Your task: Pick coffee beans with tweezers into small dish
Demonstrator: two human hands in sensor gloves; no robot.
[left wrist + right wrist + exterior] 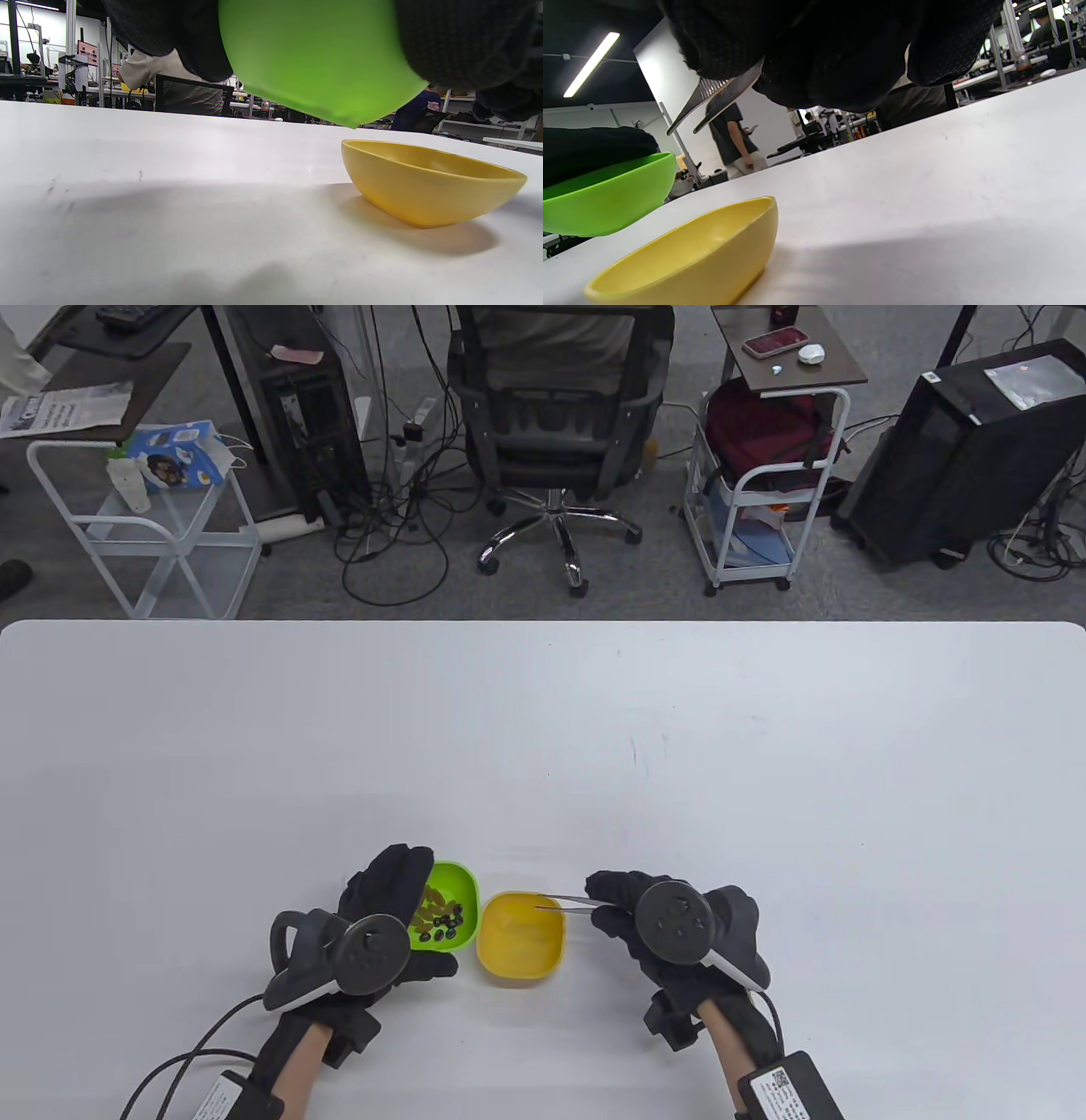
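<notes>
Table view, largest first: white table (pixel 764 746); left hand (pixel 382 933) gripping green dish (pixel 454 882), lifted off table, at 9 o'clock of yellow dish (pixel 519 940); right hand (pixel 670 929) pinching tweezers (pixel 567 903), tips apart over yellow dish. Coffee beans (pixel 443 923) sitting in green dish among paler bits. Probably between picks; next, tips over a dark bean. Yellow dish contents hard to make out.

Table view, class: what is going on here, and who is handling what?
A person in sensor gloves is sorting beans. The left hand holds the green dish, lifted off the white table; it contains dark coffee beans and some lighter pieces. The right hand holds tweezers, tips apart over the yellow dish, which sits on the table and looks empty. No bean shows between the tips.
</notes>
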